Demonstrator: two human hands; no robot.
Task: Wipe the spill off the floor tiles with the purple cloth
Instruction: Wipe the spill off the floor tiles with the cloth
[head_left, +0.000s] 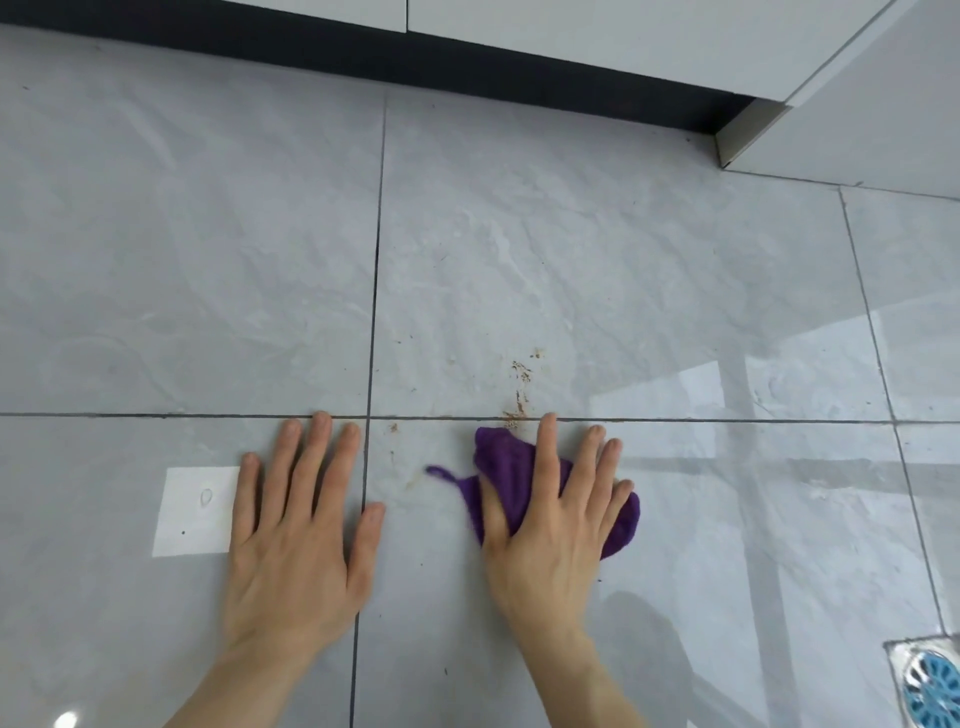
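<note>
A bunched purple cloth (501, 462) lies on the grey floor tiles, with a thin loop sticking out to its left. My right hand (558, 512) presses flat on top of it, fingers spread, covering most of it. Brown specks and smears of the spill (521, 387) run from just beyond the cloth's far edge up the tile; smaller specks (393, 428) lie between my hands. My left hand (301, 514) rests flat and empty on the tile to the left, fingers apart.
A dark baseboard (467, 57) under white cabinets runs along the far side. A white cabinet corner (748, 137) juts in at the upper right. A floor drain with a blue insert (932, 686) sits at the lower right.
</note>
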